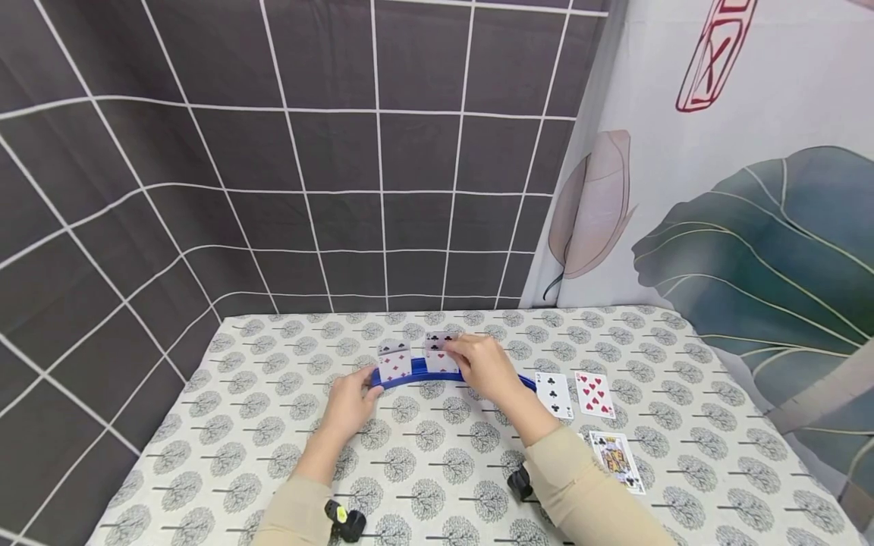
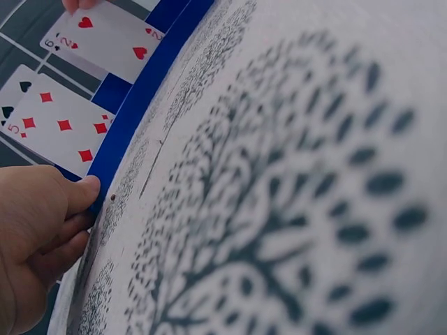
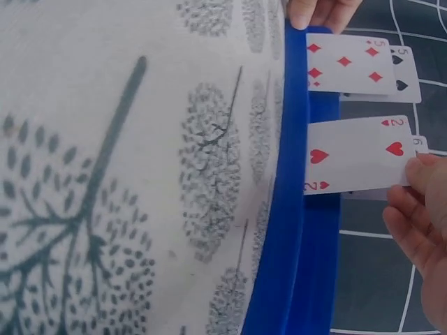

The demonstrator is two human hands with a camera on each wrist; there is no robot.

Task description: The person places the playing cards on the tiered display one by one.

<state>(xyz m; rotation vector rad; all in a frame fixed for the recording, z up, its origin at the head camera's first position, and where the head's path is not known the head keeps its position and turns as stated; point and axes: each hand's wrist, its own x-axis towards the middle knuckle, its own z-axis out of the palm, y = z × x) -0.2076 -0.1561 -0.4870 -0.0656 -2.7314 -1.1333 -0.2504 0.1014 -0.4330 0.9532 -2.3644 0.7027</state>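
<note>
A curved blue card holder (image 3: 279, 293) lies on the table, its left end gripped between the thumb and fingers of my left hand (image 1: 351, 406). Near that end stands the five of diamonds (image 3: 346, 64), with a five of spades (image 3: 406, 73) behind it. Farther right along the slots is the two of hearts (image 3: 356, 153). My right hand (image 1: 485, 368) pinches this card at its top corner, the thumb on its face. Behind it shows a black six (image 3: 420, 142), partly covered; whether the fingers also hold the six, I cannot tell.
Right of the holder, a three of clubs (image 1: 553, 394) and a hearts card (image 1: 595, 394) lie face up. Closer to me is a king of clubs (image 1: 617, 459), beside my right sleeve (image 1: 580, 485). A tree-patterned cloth (image 1: 423, 455) covers the table; curtains hang behind.
</note>
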